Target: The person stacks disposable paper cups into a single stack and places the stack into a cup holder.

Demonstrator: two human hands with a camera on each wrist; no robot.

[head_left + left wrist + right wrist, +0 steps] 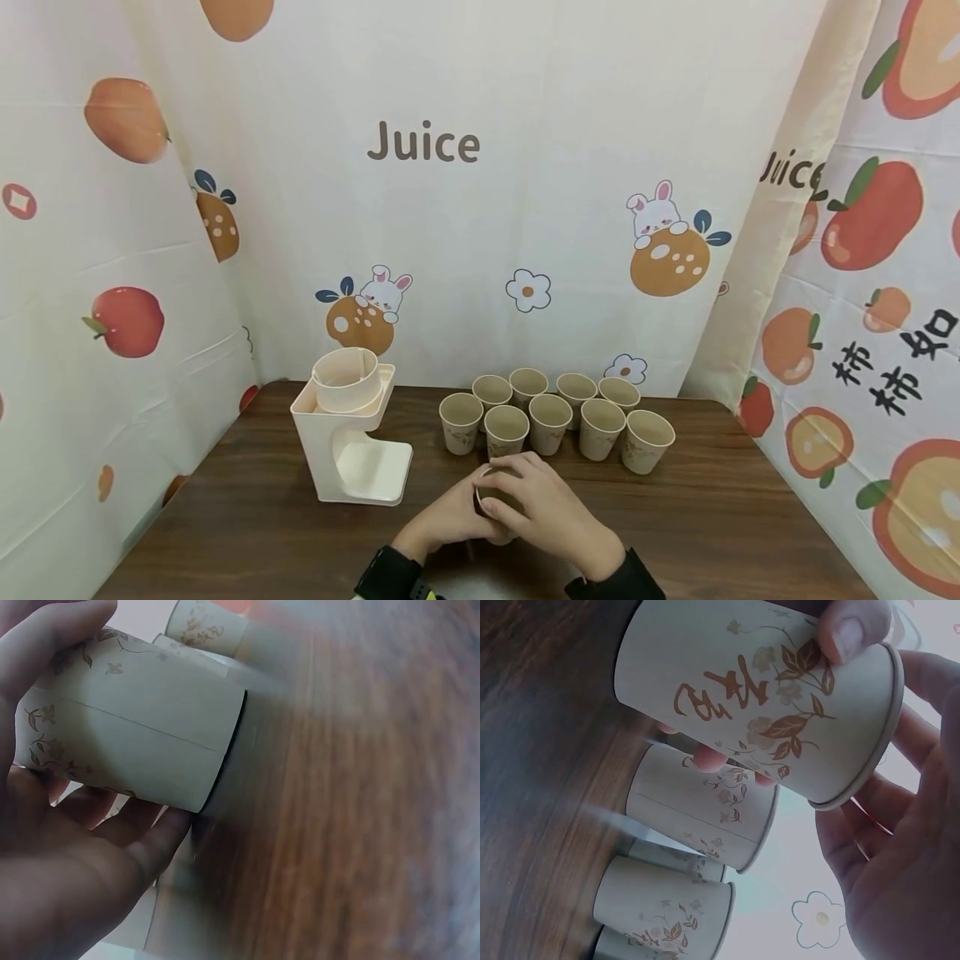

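Observation:
A paper cup (772, 705) with brown leaf and flower print stands upright on the dark wooden table, near its front. My left hand (453, 512) grips the cup's side, thumb on one side and fingers round the other. Over the top reaches my right hand (551, 508), its thumb and fingers bent about the rim and partly covering the mouth. In the right wrist view the left thumb (847, 637) presses on the printed wall. What the cup contains is hidden from view.
Just beyond the hands, several matching paper cups (550, 412) stand upright in two rough rows. On the left is a cream-coloured stand (315, 450) with a round top piece (347, 392) and a flat base. Printed curtains (465, 225) close off the table's back and sides.

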